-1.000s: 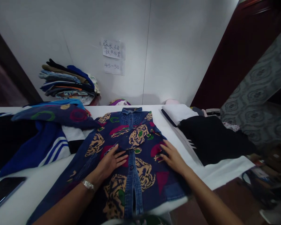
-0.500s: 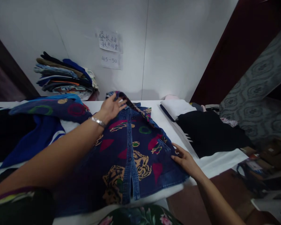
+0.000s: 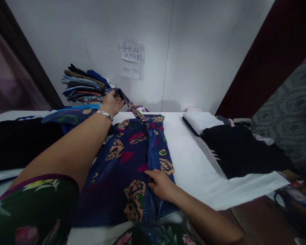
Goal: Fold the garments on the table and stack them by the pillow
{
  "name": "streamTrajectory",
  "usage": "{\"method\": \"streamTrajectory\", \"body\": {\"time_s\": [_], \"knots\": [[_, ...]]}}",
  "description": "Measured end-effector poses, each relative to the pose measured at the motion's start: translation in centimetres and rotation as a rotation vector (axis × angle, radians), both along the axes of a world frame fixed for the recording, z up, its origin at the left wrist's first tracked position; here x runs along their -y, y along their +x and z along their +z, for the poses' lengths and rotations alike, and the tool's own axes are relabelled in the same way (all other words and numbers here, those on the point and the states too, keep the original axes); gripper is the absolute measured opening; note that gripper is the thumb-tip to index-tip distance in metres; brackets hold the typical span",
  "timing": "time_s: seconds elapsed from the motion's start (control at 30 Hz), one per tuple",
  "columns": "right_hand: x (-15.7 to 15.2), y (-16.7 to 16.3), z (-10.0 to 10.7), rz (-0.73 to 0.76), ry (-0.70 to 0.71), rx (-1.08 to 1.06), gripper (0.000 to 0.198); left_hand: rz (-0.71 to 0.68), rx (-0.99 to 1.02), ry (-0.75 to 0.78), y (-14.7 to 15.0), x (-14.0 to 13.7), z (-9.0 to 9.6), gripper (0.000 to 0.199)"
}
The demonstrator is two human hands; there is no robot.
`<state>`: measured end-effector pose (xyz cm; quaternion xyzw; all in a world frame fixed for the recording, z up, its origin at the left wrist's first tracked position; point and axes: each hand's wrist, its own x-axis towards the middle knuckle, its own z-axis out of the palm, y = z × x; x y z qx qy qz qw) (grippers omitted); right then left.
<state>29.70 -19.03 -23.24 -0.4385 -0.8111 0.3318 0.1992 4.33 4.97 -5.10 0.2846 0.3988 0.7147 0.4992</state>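
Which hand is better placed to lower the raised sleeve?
Probably the left hand: it already holds the sleeve near its raised end. The right hand is down at the front of the shirt, away from that end.

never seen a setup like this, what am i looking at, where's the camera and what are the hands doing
No machine here, just a person working bare-handed. The camera is worn on their head, so you look forward and down, as they would.

A dark patterned shirt lies on a white table. The left hand holds up a strip of it, probably a sleeve. The right hand touches the shirt's front; I can't tell whether it grips the cloth.

To the right are a folded white garment and a black garment. More dark clothing lies to the left, with a stack of clothes behind.
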Motion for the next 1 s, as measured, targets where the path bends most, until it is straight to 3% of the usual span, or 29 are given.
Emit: {"method": "streamTrajectory", "body": {"time_s": [0.1, 0.2, 0.27, 0.33, 0.4, 0.47, 0.57, 0.67, 0.77, 0.87, 1.0], "knots": [[0.8, -0.5, 0.3, 0.117, -0.033, -0.072, 0.049, 0.035, 0.002, -0.06, -1.5, 0.5, -2.0, 0.024], [1.4, 0.9, 2.3, 0.214, -0.059, -0.285, 0.037, 0.049, 0.002, -0.101, -2.3, 0.8, -3.5, 0.024], [1.4, 2.9, 3.3, 0.136, 0.03, -0.408, 0.029, 0.024, -0.016, -0.122, -2.5, 1.0, -4.2, 0.027], [1.0, 5.4, 3.3, -0.068, 0.172, -0.464, 0.026, -0.013, -0.031, -0.14, -2.6, 1.4, -4.9, 0.028], [0.9, 7.9, 1.9, -0.272, 0.227, -0.436, 0.026, -0.058, -0.048, -0.182, -2.5, 2.0, -5.9, 0.029], [1.4, 9.9, -0.3, -0.348, 0.169, -0.368, 0.029, -0.106, -0.105, -0.297, -2.2, 2.9, -7.5, 0.033], [3.1, 11.3, -3.2, -0.271, 0.03, -0.312, 0.043, -0.215, -0.259, -0.508, -1.0, 5.0, -10.8, 0.044], [4.7, 11.4, -4.2, -0.225, -0.026, -0.303, 0.055, -0.422, -0.424, -0.566, 1.4, 8.6, -13.8, 0.041], [5.2, 10.9, -3.9, -0.245, -0.078, -0.312, 0.056, -0.656, -0.638, -0.487, 5.0, 13.9, -15.5, 0.038], [4.5, 10.2, -3.6, -0.29, -0.135, -0.342, 0.056, -0.811, -0.974, -0.272, 8.6, 19.9, -15.9, 0.04], [3.1, 9.1, -4.1, -0.318, -0.039, -0.363, 0.044, -0.747, -1.441, 0.033, 11.8, 25.4, -16.2, 0.036]]}}
